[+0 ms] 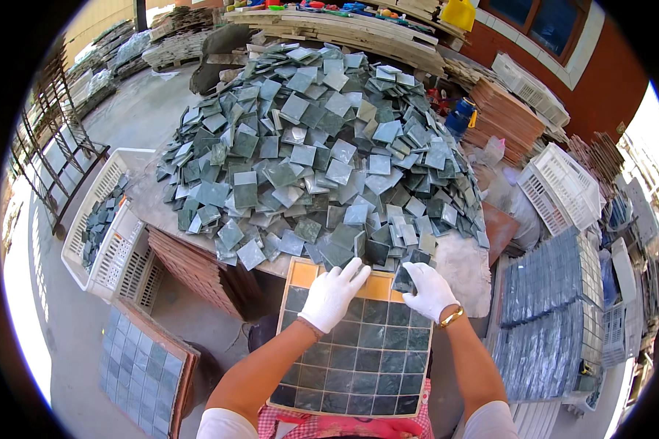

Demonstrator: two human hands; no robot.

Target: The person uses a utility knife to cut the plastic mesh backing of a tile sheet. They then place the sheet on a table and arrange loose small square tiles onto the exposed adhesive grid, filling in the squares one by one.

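Observation:
A shallow wooden tray (379, 287) rests on my lap, with rows of square dark green stone tiles (355, 358) set in it. Bare yellowish base shows along its far edge. My left hand (331, 296), in a white glove, lies over that far edge, fingers stretched toward the pile and apart; no tile shows in them. My right hand (429, 293), gloved too, pinches a dark green tile (403, 278) between thumb and fingers above the tray's far right corner. Just beyond both hands rises a big heap of loose stone tiles (307, 157) on a table.
On the left stand a white plastic crate (110, 256) of tiles and a panel of finished tile squares (140, 366). To the right are stacked tile sheets (542, 314), white crates (564, 186) and a blue jug (460, 117). Brown boards (198, 267) are stacked beneath the table.

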